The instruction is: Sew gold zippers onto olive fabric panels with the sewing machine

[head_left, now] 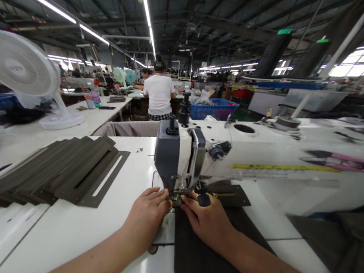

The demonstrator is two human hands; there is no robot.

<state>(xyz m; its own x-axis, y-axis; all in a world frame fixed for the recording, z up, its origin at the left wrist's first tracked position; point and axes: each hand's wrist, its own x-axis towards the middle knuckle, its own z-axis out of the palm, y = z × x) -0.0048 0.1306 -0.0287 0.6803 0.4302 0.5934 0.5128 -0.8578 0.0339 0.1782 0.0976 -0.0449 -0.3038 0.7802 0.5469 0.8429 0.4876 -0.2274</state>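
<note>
The right forearm (272,267) and right hand (209,218) lay over a dark fabric panel (202,258), judged unfinished, at the sewing machine (252,143), left hand (149,212) adjacent, neither grip's closure determinable, slotted panels (53,171) stacked on the desk (136,170).

Both bare forearms (100,253) kinda angled in from the surface's (79,229) near edge, left grip (152,211) palm-down, fingers (162,194) close together, right grip (206,216) near it, fingertips (186,199) pointing left.
</note>
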